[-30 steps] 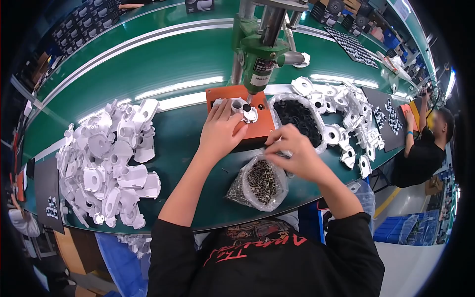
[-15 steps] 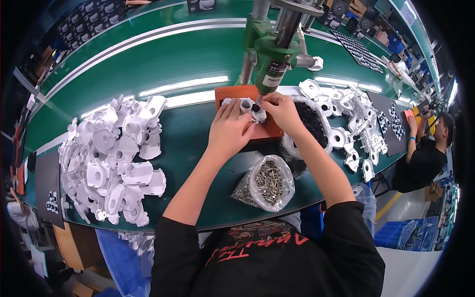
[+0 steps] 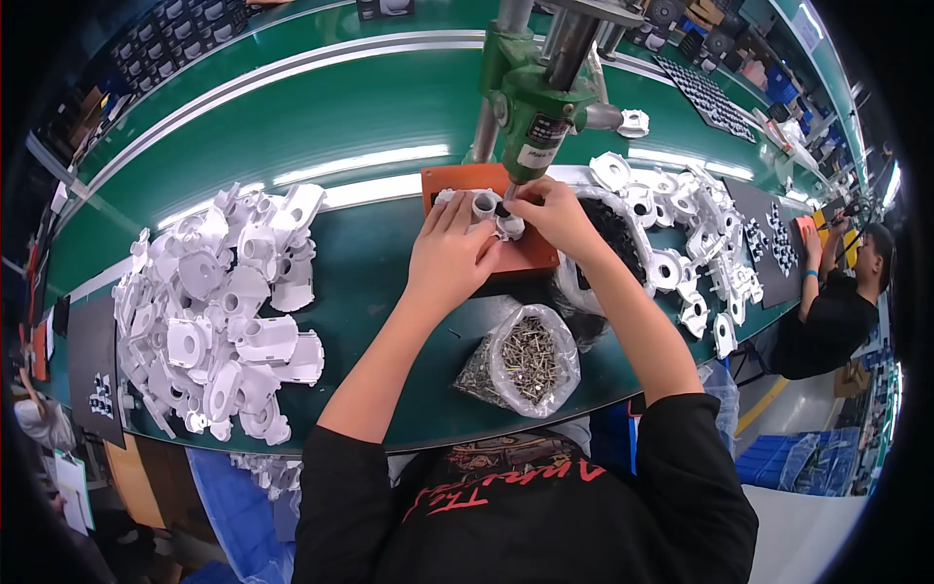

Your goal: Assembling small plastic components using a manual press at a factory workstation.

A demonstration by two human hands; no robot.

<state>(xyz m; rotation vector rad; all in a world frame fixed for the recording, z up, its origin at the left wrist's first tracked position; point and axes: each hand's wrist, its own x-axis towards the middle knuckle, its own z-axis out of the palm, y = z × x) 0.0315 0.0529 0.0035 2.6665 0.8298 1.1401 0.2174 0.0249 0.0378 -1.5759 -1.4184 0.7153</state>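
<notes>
A white plastic housing [image 3: 484, 204] with a round opening sits on the orange fixture block [image 3: 530, 255]. My left hand [image 3: 449, 251] holds it there, fingers laid along its left side and thumb at its near side. A small black piece [image 3: 503, 209] sits at the housing's right part, under the spindle of the green press [image 3: 537, 112]. Close by that piece, the fingertips of my right hand [image 3: 555, 222] are pinched together. Whatever is between them is too small or hidden to make out.
A large heap of white housings [image 3: 219, 307] lies to the left. An open plastic bag of metal pins or screws [image 3: 530, 360] stands nearest me. Right of the block are a bag of black parts [image 3: 615, 238] and more white parts [image 3: 696, 219]. A co-worker [image 3: 842, 311] sits far right.
Both hands stay almost where they were at the housing. My right fingers have shifted very slightly by the black piece. The press looks unmoved.
</notes>
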